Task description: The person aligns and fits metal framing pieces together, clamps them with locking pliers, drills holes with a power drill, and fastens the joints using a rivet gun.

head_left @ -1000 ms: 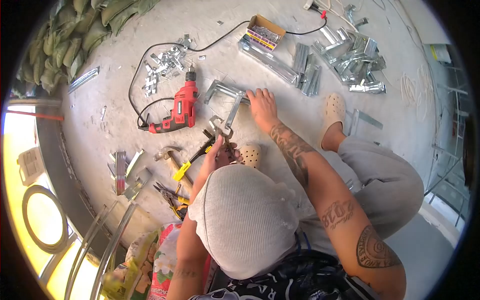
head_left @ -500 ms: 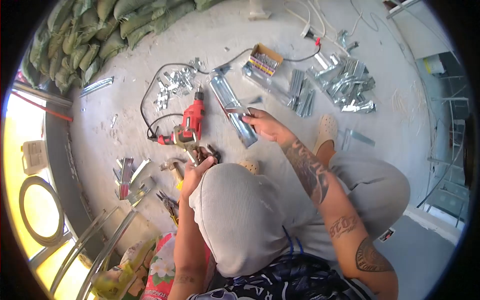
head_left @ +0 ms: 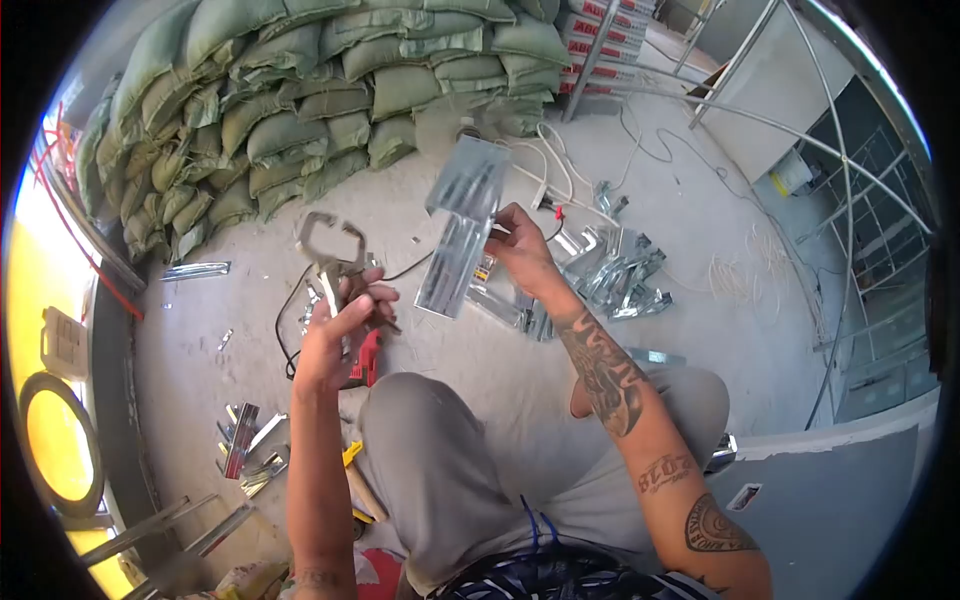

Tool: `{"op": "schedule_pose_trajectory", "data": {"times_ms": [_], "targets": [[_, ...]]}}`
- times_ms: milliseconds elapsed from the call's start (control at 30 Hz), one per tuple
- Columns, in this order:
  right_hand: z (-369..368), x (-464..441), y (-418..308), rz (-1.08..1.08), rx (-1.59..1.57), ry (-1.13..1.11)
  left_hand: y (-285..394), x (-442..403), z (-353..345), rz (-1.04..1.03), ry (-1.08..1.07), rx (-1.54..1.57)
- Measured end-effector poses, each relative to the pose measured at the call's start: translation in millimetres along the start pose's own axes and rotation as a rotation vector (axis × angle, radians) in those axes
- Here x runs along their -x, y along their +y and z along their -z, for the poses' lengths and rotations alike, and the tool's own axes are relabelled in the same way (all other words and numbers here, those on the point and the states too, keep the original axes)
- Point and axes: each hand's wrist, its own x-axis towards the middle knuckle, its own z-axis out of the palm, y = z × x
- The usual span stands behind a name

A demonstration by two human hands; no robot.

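Note:
My left hand is wrapped round the handles of a locking C-clamp, its jaws pointing up and away from me. In my right hand are two overlapping galvanized metal channel pieces, pinched at their right edge and raised above the floor. The clamp's jaws are apart from the metal, to its left. Below my left hand lies a red power drill, mostly hidden by the hand and my knee.
Stacked green sacks line the back. Cut metal pieces lie in a heap at right, and others at lower left. A wooden-handled tool is beside my left knee. Metal tubing crosses the upper right.
My view has tilted up, showing more of the sacks. The left hand has lifted the clamp from near the drill. The right hand has raised and turned the metal pieces.

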Motion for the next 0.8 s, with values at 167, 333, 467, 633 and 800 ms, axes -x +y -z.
{"op": "schedule_pose_trajectory", "data": {"times_ms": [167,333,467,633,800], "targets": [[-34,19,-43,0.022,0.147,0.076,27,-10,-33,0.104,0.051,-0.443],[-52,40,-27,0.402,0.096,0.022,32,19,-70,0.173,-0.001,-0.74],[-55,52,-24,0.634,0.345,0.06,0,30,-57,0.136,0.015,-0.606],[-56,69,-34,0.404,0.268,0.145,28,43,-71,0.072,0.021,-0.863],[-66,101,-81,-0.481,-0.692,-0.132,34,29,-69,-0.464,-0.145,-1.42]]}}
